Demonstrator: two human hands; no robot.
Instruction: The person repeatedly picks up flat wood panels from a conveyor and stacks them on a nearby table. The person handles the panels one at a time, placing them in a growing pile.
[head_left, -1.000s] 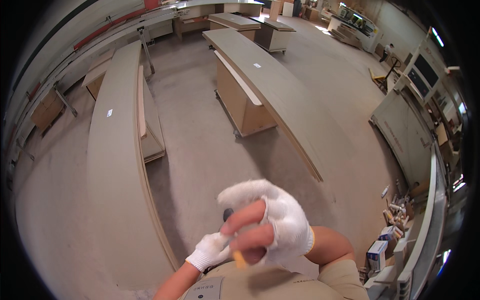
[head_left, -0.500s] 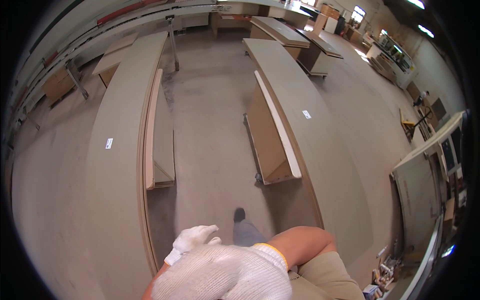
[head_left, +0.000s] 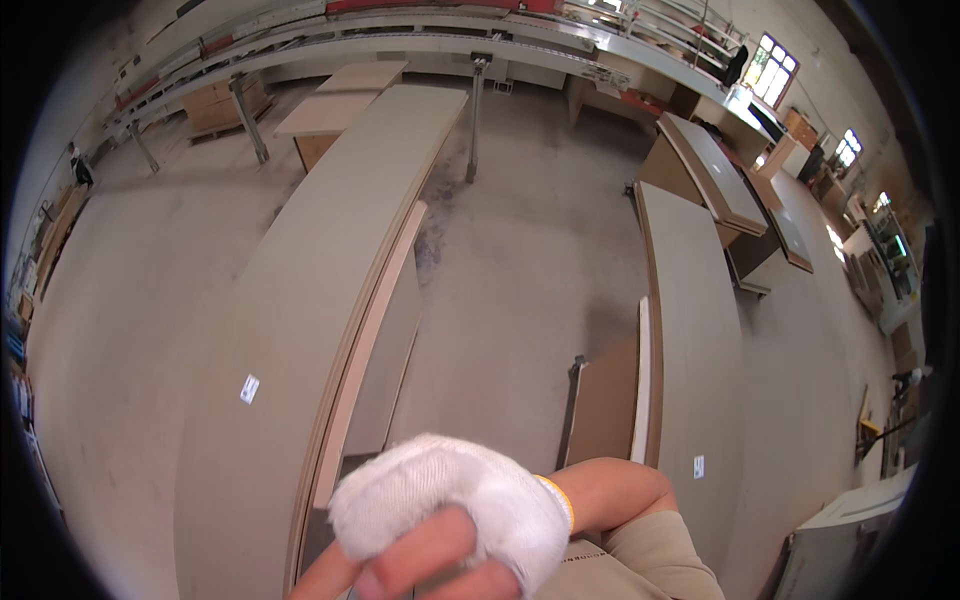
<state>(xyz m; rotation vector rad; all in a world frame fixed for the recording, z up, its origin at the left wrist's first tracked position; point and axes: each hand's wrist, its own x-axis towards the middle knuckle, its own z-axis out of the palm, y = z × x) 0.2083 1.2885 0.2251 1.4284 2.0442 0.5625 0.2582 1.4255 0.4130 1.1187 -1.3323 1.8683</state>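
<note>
My right hand (head_left: 510, 505) is low in the middle, in a white knit glove with a yellow-edged cuff. Bare fingers (head_left: 425, 550) show below the white knit, bent towards my left forearm (head_left: 325, 575). What they close on, if anything, is hidden. My left hand is mostly covered by the overlap of glove and fingers, so its grip does not show. Left of my hands lies a long grey-beige panel stack (head_left: 300, 260) with a white label (head_left: 249, 389). A similar long panel (head_left: 690, 330), also labelled (head_left: 699, 467), lies on the right.
Between the panels runs a strip of floor (head_left: 520, 270). A brown board support (head_left: 605, 400) with a dark caster stands under the right panel. More stacked boards (head_left: 710, 170) are at the far right. A metal post (head_left: 476, 120) holds up a long rail across the back.
The view has swung left and up, so the panels appear further right and lower. My gloved left hand, seen beyond the right one before, is now mostly hidden. Bare fingers have come into sight.
</note>
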